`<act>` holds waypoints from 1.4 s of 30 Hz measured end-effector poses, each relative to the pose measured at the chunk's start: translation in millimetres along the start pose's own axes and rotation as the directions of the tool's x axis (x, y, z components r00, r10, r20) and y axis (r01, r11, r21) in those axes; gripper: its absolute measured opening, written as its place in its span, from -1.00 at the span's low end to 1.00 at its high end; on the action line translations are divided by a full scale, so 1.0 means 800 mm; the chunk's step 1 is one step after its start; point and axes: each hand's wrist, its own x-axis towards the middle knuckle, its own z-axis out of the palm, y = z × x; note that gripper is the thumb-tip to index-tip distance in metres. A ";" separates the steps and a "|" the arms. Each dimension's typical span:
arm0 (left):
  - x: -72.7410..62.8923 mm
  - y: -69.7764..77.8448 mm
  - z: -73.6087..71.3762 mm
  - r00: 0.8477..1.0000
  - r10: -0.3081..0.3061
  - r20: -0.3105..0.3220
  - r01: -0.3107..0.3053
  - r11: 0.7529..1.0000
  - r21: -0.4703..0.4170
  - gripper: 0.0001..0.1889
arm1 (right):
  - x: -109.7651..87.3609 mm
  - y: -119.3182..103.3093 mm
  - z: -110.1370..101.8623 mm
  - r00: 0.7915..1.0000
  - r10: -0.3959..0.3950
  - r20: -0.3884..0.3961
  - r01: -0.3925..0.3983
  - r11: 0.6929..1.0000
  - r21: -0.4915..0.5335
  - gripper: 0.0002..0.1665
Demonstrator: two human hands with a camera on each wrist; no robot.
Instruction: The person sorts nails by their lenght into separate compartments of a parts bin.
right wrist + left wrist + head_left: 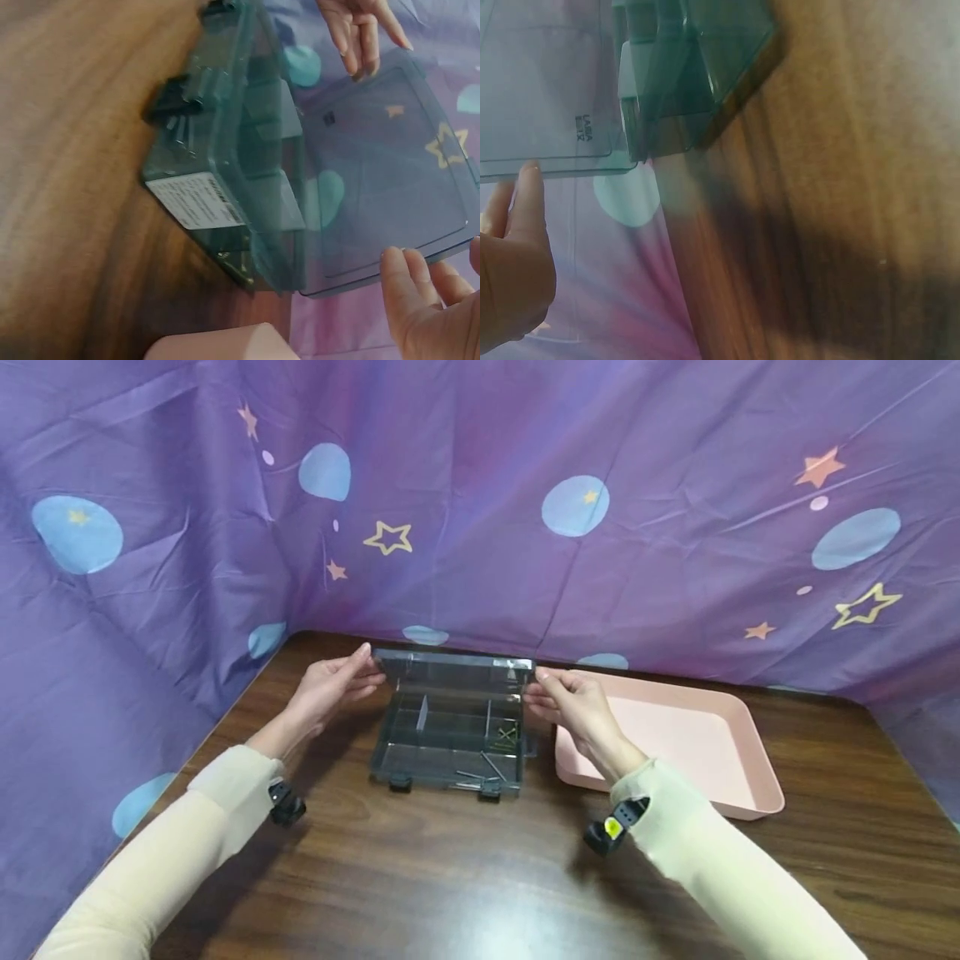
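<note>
A translucent dark storage box (444, 784) sits on the table with its hinged lid (453, 672) raised at the back. My left hand (327, 690) holds the lid's left corner, thumb at the upper edge. At the opposite corner, my right hand (576, 706) grips the lid, its fingertips along the side edge in the right wrist view. Inside the box are upright dividers (422, 713). Small brass-coloured pieces (507, 733) lie in the right rear compartment, and a few thin silver rods (492, 766) in the long front one. Two black latches (490, 790) hang at the front.
A pink tray (767, 768) stands on the wooden table (420, 868) to the right, partly behind my right hand and forearm. Behind the table hangs a purple curtain (480, 577) with stars and planets. A white label (195, 201) is on the box's side.
</note>
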 end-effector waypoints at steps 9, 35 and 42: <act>-0.028 -0.019 -0.005 0.997 0.011 0.080 -0.015 0.998 0.055 -0.43 | -0.027 0.014 -0.005 0.999 0.025 0.037 -0.021 0.995 -0.101 -0.47; -0.059 -0.086 -0.030 0.985 0.048 0.164 -0.112 0.907 0.406 -0.51 | -0.066 0.066 -0.002 0.973 -0.165 0.160 0.226 0.810 -0.541 -0.52; -0.059 -0.089 -0.028 0.982 0.044 0.186 -0.112 0.921 0.374 -0.50 | -0.069 0.070 -0.001 0.959 -0.222 0.177 0.284 0.754 -0.593 -0.54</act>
